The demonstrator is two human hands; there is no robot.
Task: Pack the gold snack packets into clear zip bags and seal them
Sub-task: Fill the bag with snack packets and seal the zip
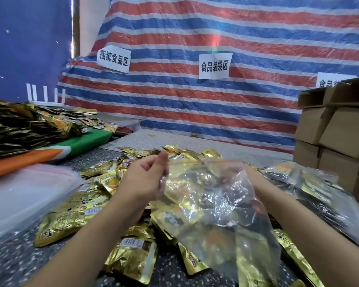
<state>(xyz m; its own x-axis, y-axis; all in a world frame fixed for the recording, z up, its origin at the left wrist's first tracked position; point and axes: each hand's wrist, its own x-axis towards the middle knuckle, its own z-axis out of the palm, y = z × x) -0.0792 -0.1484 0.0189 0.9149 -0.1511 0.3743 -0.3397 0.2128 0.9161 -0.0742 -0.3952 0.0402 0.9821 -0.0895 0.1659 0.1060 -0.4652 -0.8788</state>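
Loose gold packets (131, 259) litter the speckled table (10, 264) nearest me; above them the clear zip bag (211, 195) hangs filled, left hand (145, 179) pinching its edge, right hand's grip hidden behind it; sealing looks next, pressing along the red zip strip (205, 162).

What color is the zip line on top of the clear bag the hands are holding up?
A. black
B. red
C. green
B: a thin red strip runs along the top edge of the clear zip bag held between the left hand and right hand.
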